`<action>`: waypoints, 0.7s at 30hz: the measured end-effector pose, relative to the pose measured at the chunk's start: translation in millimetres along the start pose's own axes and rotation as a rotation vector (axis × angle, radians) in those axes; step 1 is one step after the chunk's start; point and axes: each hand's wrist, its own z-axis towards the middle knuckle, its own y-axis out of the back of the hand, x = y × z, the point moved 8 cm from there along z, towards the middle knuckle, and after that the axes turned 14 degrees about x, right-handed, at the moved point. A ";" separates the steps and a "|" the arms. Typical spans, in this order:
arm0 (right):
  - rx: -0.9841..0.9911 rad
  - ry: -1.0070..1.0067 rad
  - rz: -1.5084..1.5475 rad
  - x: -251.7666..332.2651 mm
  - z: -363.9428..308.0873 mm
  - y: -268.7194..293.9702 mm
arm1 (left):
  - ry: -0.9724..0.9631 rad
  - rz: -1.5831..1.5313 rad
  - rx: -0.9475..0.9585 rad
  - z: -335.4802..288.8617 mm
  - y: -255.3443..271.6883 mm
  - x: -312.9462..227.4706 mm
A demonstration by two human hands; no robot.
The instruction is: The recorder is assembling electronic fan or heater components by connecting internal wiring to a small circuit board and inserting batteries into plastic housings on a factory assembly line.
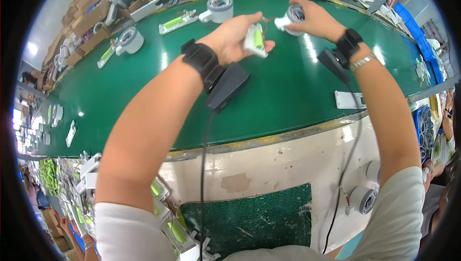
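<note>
My left hand (231,40) is palm up, with fingers curled under a white plastic handle half (249,42) that has a green battery cell (259,38) in it. To the right, my right hand (321,20) grips a round white-and-grey fan head (283,22) by its rim, thumb and fingers around it. Thin wires run across the gap between handle half and fan head. Both pieces are held above the green conveyor belt (269,97). Black straps with dark cabled devices sit on both wrists.
Beyond my hands on the belt stand another fan head (220,8) and a handle half with battery (177,21). One more fan head (130,40) lies farther left. A white handle shell (349,100) rests near the belt's front edge. Handle parts (175,232) pile at lower left.
</note>
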 end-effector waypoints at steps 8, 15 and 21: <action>-0.149 -0.559 -0.108 -57.0 35.0 -1.4 | -0.311 0.020 -0.413 30.0 37.1 -17.4; 0.053 -0.321 -0.135 -71.9 21.3 32.5 | -0.154 0.716 -0.334 5.3 26.8 -28.8; 0.188 -0.242 -0.165 -65.2 -42.5 122.7 | 0.160 0.829 -0.211 4.9 -19.3 -20.0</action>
